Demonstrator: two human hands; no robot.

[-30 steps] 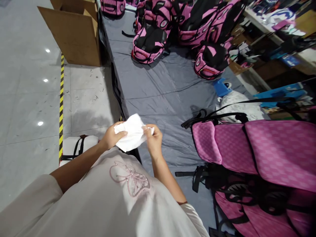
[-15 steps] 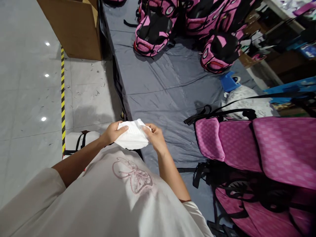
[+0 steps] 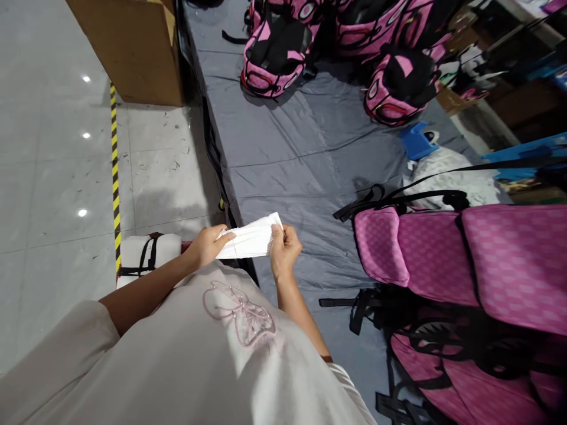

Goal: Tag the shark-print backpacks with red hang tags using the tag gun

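My left hand point(image 3: 207, 243) and my right hand point(image 3: 284, 250) both pinch a folded white paper point(image 3: 250, 239), stretched flat between them close to my chest, over the near edge of a table covered in grey cloth point(image 3: 301, 153). The left fingers grip its left end, the right fingers its right end. A pink backpack with black straps point(image 3: 447, 260) lies on the table just right of my right hand.
Several pink and black backpacks point(image 3: 274, 53) are heaped at the far end of the table. A cardboard box point(image 3: 133, 47) stands on the tiled floor at left, beside a yellow-black floor stripe point(image 3: 115, 177). A white bundle with black straps point(image 3: 148, 254) lies below my left arm.
The white paper was a crumpled wad held between both hands; now it is pulled out flat and narrow between them. The view has shifted slightly.
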